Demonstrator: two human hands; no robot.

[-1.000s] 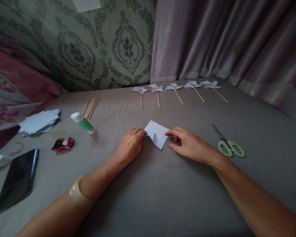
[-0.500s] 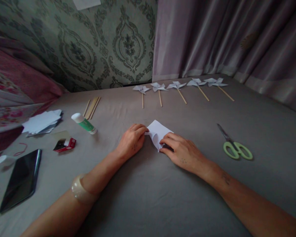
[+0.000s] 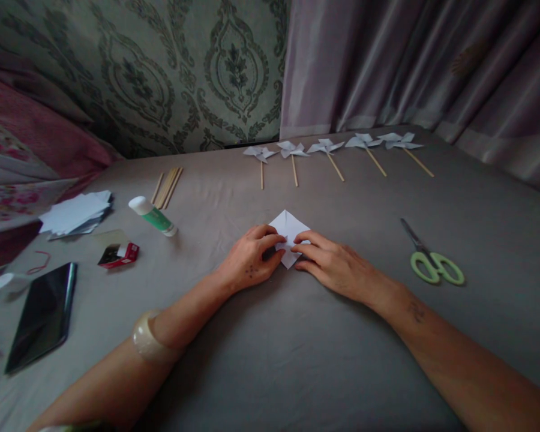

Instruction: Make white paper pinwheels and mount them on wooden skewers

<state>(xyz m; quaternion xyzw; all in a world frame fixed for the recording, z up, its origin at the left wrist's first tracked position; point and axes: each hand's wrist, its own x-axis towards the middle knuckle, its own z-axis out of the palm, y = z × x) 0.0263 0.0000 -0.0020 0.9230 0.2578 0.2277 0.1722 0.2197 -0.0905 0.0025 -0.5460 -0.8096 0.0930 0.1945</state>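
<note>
A small white paper square (image 3: pixel 288 228) lies as a diamond on the grey sheet (image 3: pixel 297 348) in front of me. My left hand (image 3: pixel 251 259) presses its left side with curled fingers. From the right, my right hand (image 3: pixel 333 264) meets it with fingertips pinched on the paper's middle. Both hands cover the paper's lower half. A pale bangle (image 3: pixel 146 345) sits on my left forearm.
Several white paper pinwheels on sticks (image 3: pixel 326 147) lie in a row at the back. Green scissors (image 3: pixel 432 264) rest to the right. At left are a glue stick (image 3: pixel 153 216), loose wooden sticks (image 3: pixel 166 186), a paper stack (image 3: pixel 74 213), a small red box (image 3: pixel 118 254) and a dark phone (image 3: pixel 42 315).
Both hands have closed in on the paper's middle. The paper has turned from a tilted sheet into an upright diamond, and my right hand slid left onto it.
</note>
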